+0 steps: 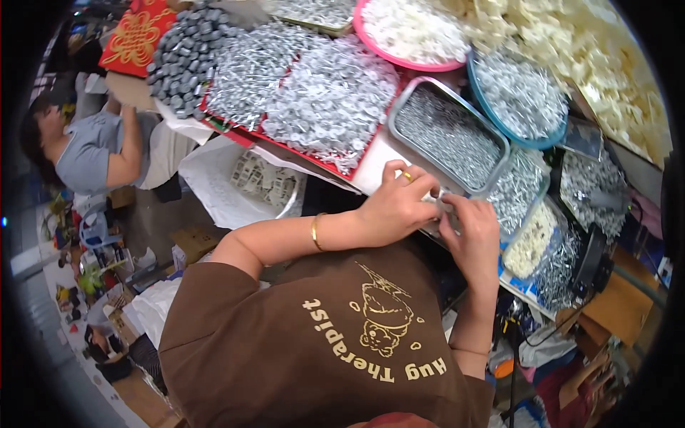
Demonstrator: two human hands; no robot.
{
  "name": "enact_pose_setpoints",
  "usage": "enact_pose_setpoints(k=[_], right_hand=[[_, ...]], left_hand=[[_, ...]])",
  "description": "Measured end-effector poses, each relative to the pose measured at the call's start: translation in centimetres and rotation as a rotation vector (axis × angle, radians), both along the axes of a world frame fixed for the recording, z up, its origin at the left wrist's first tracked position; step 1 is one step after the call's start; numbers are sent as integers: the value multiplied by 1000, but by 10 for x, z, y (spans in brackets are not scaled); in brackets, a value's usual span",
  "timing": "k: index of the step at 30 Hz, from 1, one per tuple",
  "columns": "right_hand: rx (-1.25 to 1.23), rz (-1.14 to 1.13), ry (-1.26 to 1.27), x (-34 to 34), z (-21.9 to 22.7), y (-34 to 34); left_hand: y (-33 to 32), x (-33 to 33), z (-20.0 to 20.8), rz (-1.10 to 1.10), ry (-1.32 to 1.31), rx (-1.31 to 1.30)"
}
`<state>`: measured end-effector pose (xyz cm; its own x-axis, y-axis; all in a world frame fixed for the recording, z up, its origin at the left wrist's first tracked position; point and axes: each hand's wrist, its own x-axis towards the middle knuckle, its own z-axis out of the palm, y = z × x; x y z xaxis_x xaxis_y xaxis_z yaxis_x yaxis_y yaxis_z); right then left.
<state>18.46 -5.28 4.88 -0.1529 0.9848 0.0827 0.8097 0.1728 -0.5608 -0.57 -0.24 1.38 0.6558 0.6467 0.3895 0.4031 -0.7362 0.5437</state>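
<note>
My left hand [401, 203], with a yellow ring and a gold-coloured bangle, is closed, its fingertips pinched together at the near edge of the work table. Close against it, my right hand [472, 227] is closed too, thumb and forefinger pressed together. Something small and pale seems to sit between the two sets of fingertips, but the fingers hide what it is. Just beyond my hands stands a metal tray [432, 164] filled with small silvery screws. A bare white strip of board [378, 160] shows beside my left hand.
Silvery metal parts [328, 100] fill red-edged trays at left, beside grey knobs [187, 60]. A pink basin [428, 67] and a teal basin [535, 145] stand beyond. White pieces [531, 246] lie at right. A white bag [210, 182] stands left; another person [107, 153] works farther left.
</note>
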Motion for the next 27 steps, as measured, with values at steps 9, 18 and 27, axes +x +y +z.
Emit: enact_pose_setpoints(k=[9, 18, 27], right_hand=[[-165, 147, -51, 14, 16, 11], [88, -402, 323, 45, 1, 10], [-37, -941, -222, 197, 0, 45]], left_hand=[[29, -13, 2, -4, -1, -100], [195, -217, -4, 785, 602, 470], [176, -206, -8, 863, -84, 84]])
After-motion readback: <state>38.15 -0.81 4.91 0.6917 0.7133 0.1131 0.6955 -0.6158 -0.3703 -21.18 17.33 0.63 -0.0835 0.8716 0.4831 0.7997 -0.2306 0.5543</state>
